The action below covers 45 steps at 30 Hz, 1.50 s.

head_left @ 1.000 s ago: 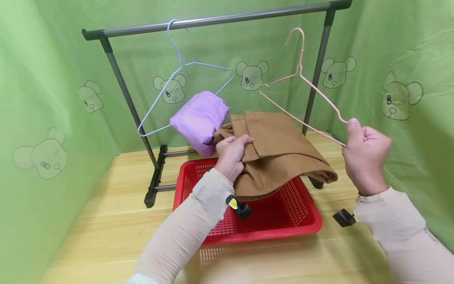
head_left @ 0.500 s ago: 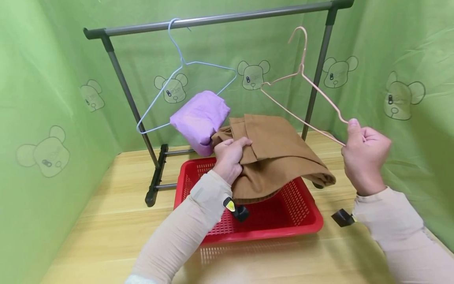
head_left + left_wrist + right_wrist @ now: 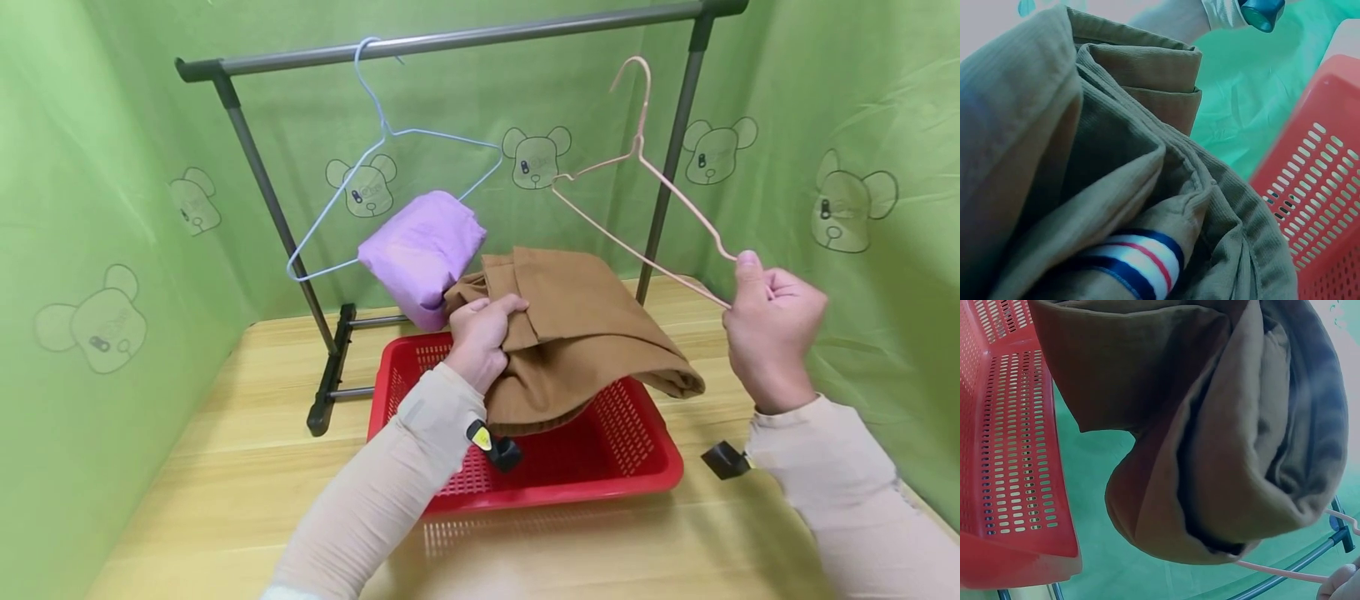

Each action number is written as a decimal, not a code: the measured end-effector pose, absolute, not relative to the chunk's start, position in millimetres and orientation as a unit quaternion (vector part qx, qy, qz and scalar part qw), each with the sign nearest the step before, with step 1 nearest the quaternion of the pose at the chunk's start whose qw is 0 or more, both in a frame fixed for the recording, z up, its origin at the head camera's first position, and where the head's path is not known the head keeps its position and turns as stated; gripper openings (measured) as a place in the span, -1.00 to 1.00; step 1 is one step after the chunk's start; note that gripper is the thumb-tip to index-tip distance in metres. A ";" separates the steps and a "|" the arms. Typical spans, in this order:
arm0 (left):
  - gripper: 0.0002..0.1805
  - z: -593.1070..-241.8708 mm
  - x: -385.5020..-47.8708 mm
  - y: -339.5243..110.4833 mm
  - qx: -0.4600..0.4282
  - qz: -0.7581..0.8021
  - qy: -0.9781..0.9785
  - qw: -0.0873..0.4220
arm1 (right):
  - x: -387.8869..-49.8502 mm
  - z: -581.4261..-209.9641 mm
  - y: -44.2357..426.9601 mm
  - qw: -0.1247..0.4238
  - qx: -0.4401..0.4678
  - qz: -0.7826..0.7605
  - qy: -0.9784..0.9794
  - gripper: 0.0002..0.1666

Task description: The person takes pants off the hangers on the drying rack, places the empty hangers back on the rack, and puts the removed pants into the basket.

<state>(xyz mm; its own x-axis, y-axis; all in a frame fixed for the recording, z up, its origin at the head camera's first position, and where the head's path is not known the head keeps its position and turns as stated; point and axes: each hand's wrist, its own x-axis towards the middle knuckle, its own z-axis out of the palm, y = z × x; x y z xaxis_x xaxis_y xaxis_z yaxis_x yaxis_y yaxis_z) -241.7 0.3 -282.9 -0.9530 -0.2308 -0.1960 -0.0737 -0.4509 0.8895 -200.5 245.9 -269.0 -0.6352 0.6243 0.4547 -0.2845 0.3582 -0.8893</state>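
Observation:
My left hand (image 3: 480,340) grips the folded brown garment (image 3: 585,308) near its left end, holding it above the red basket (image 3: 555,498). A striped band (image 3: 1138,259) shows among the folds in the left wrist view. The pink wire hanger (image 3: 688,208) is held at its lower right corner by my right hand (image 3: 776,333), its hook up and off the rail. In the right wrist view the garment (image 3: 1222,425) fills the middle, with fingers (image 3: 1341,584) on the hanger at the lower right edge. A lilac bundle of cloth (image 3: 423,250) is beside my left hand; its support is hidden.
A grey rack stands behind the basket, its rail (image 3: 480,36) running across the top. From the rail's left part hangs a blue wire hanger (image 3: 330,208). Green curtains (image 3: 97,208) surround the wooden table (image 3: 225,467) at the back and sides.
My left hand and the brown garment have moved slightly down and left. My right hand has barely moved, and the pink hanger's hook has shifted slightly right.

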 end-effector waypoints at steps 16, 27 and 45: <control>-0.68 -289.7 -241.1 -9.2 0.153 -0.827 -0.540 0.042 | -201.7 -270.6 245.9 0.410 -0.118 0.559 -0.711 -0.36; -0.70 -295.5 -241.0 -15.2 0.158 -0.811 -0.563 0.035 | -202.0 -268.0 247.6 0.403 -0.120 0.559 -0.715 -0.37; -0.73 -302.4 -239.4 -19.8 0.161 -0.811 -0.561 0.018 | -202.6 -267.9 251.6 0.403 -0.121 0.553 -0.719 -0.39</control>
